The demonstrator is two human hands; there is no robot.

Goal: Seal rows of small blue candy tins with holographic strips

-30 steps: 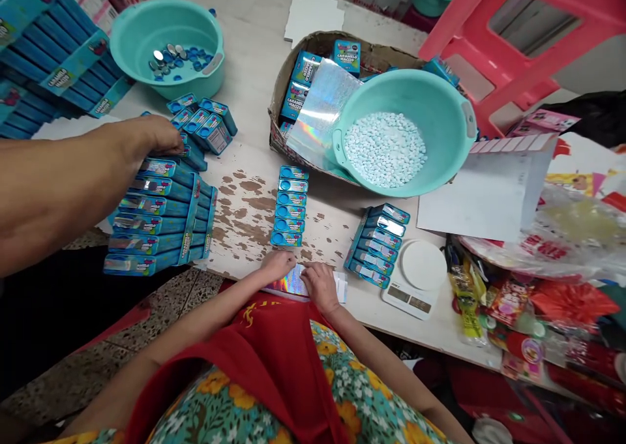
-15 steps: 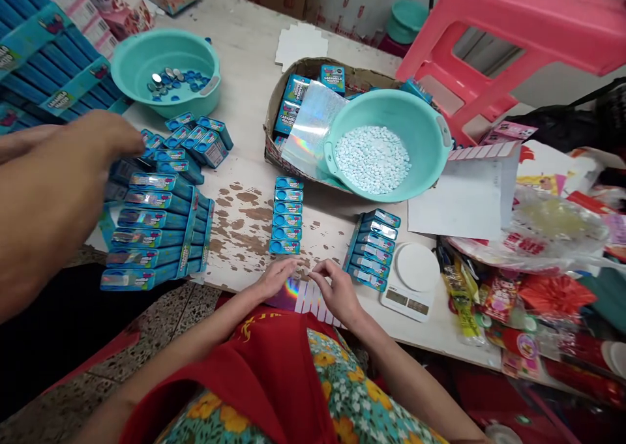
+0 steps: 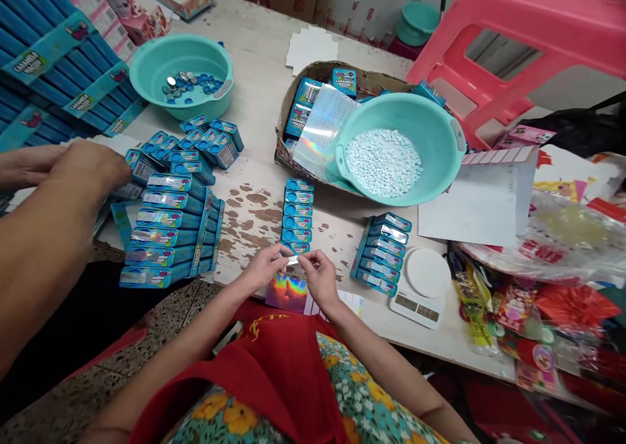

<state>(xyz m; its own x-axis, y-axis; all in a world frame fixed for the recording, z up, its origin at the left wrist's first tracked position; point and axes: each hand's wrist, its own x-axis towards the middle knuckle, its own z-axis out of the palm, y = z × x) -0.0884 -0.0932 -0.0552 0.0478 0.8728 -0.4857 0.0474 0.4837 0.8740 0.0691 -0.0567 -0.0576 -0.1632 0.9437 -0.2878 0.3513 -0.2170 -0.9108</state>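
Observation:
Between my fingertips is a small whitish strip, likely a sticker (image 3: 292, 260); my left hand (image 3: 267, 266) pinches one end and my right hand (image 3: 320, 276) the other. Just beyond them stands a column of blue candy tins (image 3: 297, 210) with round marks on their tops. Under my hands, at the table's front edge, lies a shiny holographic sheet (image 3: 287, 294), with a strip-marked sheet (image 3: 349, 302) beside it. Right of my right hand is a second row of blue tins (image 3: 381, 253) with shiny strips across their tops.
A white scale (image 3: 423, 284) stands at the right. Behind are a turquoise basin of white candies (image 3: 401, 111), a carton (image 3: 281, 137) of tins and a basin of caps (image 3: 180, 46). At left, a co-worker's hand (image 3: 95, 163) is by grouped tins (image 3: 169, 229).
My hands have risen slightly from the sheet, and the whitish strip now shows between them. The co-worker's hand has moved down among the tins. The view has shifted a little left.

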